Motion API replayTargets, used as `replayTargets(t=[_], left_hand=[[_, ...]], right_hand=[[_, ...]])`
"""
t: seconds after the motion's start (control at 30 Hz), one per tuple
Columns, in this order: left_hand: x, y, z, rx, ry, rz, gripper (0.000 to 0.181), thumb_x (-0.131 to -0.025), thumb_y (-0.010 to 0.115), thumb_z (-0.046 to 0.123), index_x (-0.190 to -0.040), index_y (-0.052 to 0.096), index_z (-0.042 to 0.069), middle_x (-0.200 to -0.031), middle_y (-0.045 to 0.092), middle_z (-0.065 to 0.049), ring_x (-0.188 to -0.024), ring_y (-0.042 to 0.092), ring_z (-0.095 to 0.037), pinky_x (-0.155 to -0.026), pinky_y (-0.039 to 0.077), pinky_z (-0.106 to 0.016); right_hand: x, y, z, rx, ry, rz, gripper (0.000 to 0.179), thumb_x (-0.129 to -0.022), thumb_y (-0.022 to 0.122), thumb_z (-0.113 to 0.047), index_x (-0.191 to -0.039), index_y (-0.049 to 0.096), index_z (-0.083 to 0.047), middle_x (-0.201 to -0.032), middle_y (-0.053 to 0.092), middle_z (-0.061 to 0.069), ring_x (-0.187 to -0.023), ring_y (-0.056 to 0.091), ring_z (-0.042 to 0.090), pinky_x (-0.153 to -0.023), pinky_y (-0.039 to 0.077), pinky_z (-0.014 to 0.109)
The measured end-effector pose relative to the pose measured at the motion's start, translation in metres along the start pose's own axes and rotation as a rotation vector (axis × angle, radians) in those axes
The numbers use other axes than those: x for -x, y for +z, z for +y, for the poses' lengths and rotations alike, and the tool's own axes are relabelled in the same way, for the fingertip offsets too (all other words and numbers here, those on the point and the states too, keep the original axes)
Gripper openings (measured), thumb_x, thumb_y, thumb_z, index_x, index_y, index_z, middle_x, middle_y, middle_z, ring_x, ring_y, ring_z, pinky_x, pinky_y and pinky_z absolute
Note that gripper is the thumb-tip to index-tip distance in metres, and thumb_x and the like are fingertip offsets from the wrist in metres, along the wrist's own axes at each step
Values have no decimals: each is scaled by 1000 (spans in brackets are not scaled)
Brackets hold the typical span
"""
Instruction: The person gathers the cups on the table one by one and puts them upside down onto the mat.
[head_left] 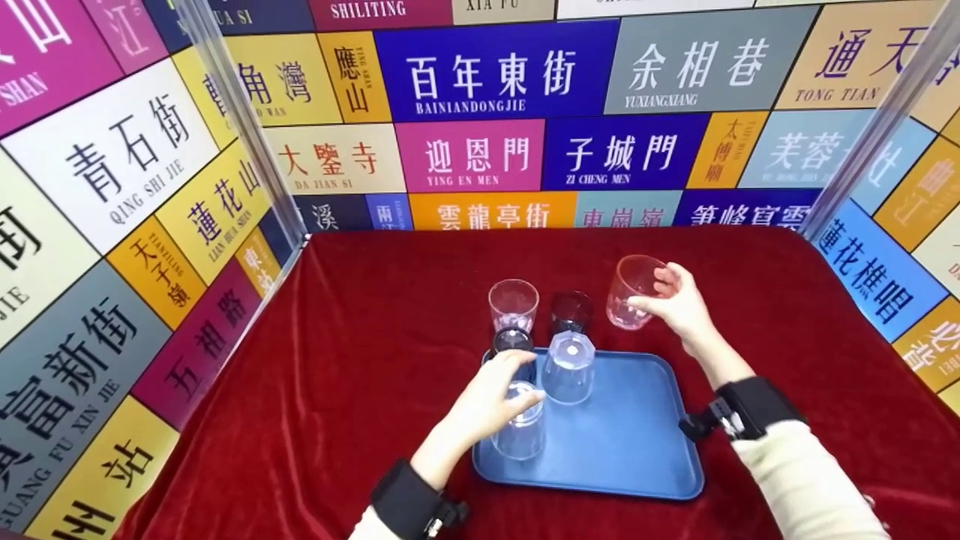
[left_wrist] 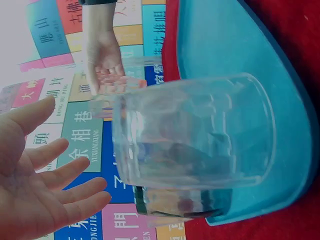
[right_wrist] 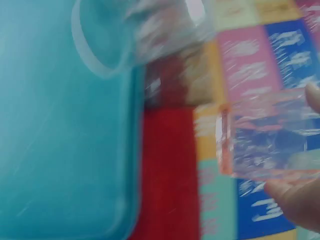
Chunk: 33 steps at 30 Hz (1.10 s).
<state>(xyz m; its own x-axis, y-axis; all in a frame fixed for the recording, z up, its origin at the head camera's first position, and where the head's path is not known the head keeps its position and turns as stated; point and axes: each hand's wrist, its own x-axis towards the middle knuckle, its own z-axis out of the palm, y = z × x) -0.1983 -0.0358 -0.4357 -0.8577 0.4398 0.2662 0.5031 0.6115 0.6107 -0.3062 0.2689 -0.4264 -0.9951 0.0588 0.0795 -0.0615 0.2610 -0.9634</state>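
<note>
Red velvet cloth (head_left: 360,360) under blue tray (head_left: 630,427). Left hand (head_left: 486,394): fingers loosely spread, nothing held, near upturned clear glass (head_left: 519,441) on tray's left side. Right hand (head_left: 684,306): thumb and fingers gripping pink-tinted glass (head_left: 628,289), beyond tray's far edge; similar pinkish glass (head_left: 514,300) to its left.

Red velvety cloth (head_left: 360,360) lies below. Clear posts (head_left: 246,124) stand at both far corners. Behind: wall (head_left: 142,154) of coloured name panels, Chinese characters with Latin spelling; blue BAINIANDONGJIE panel (head_left: 491,71) sits above pink YING EN MEN panel (head_left: 470,155).
</note>
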Motion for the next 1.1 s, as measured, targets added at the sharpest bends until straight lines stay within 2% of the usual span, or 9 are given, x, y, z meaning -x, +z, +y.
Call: replayTargets(t=[0.13, 0.2, 0.27, 0.37, 0.43, 0.63, 0.8, 0.9, 1.1], left_hand=[[0, 0, 4, 91, 11, 25, 51, -85, 64, 28, -129, 48, 7, -128, 52, -8, -120, 47, -20, -101, 37, -35], [-1, 1, 6, 146, -13, 30, 53, -85, 63, 29, -131, 46, 9, -130, 50, -8, -121, 45, -20, -101, 37, -35], [-2, 2, 9, 241, -46, 29, 57, -85, 64, 29, -134, 42, 8, -133, 47, -9, -123, 43, -22, -98, 41, -37], [-5, 4, 14, 371, -96, 49, 64, -84, 65, 29, -137, 37, 7, -137, 43, -11, -123, 43, -28, -92, 46, -39], [-8, 8, 17, 452, -109, 80, 69, -82, 67, 27, -139, 34, 6, -138, 41, -12, -121, 44, -31, -91, 46, -42], [-15, 18, 28, 580, -100, 179, 84, -76, 73, 33, -142, 26, 11, -141, 35, -11, -122, 42, -27, -97, 40, -45], [-18, 24, 34, 718, -49, 247, 90, -73, 75, 36, -142, 25, 9, -141, 32, -16, -125, 40, -29, -100, 38, -43], [-19, 25, 37, 712, -30, 245, 88, -75, 74, 35, -143, 26, 10, -142, 33, -15, -127, 39, -25, -100, 38, -39], [-18, 26, 39, 560, -20, 237, 83, -76, 74, 27, -143, 27, 13, -144, 33, -7, -123, 39, -18, -92, 43, -32]], right_hand=[[17, -1, -22, -32, -32, -51, 93, -76, 72, -6, -142, 8, 3, -142, 29, 23, -128, 30, 35, -107, 27, 45], [26, -1, -31, -48, -43, -79, 91, -76, 71, -6, -142, 9, 2, -141, 29, 22, -127, 31, 33, -107, 28, 43], [35, 1, -39, -92, -47, -104, 88, -77, 69, -4, -142, 9, 1, -141, 30, 20, -126, 33, 29, -105, 31, 36], [48, 5, -48, -203, -65, -135, 83, -78, 64, 3, -142, 11, 1, -135, 35, 16, -121, 39, 21, -99, 37, 24], [58, 10, -53, -306, -78, -161, 79, -78, 60, 8, -141, 12, 1, -131, 40, 10, -117, 44, 16, -93, 41, 19], [87, 29, -63, -538, -63, -273, 66, -81, 51, 10, -138, 19, 1, -122, 52, 1, -112, 54, 13, -88, 47, 25], [101, 40, -64, -673, -19, -371, 51, -84, 50, 5, -131, 31, -4, -122, 54, 1, -110, 54, 13, -88, 46, 25], [103, 44, -61, -722, -18, -433, 46, -86, 50, 1, -128, 34, -7, -123, 53, 2, -109, 54, 14, -88, 46, 26], [104, 47, -58, -758, -11, -494, 48, -88, 46, -1, -132, 29, -3, -123, 50, 4, -111, 52, 17, -92, 45, 28]])
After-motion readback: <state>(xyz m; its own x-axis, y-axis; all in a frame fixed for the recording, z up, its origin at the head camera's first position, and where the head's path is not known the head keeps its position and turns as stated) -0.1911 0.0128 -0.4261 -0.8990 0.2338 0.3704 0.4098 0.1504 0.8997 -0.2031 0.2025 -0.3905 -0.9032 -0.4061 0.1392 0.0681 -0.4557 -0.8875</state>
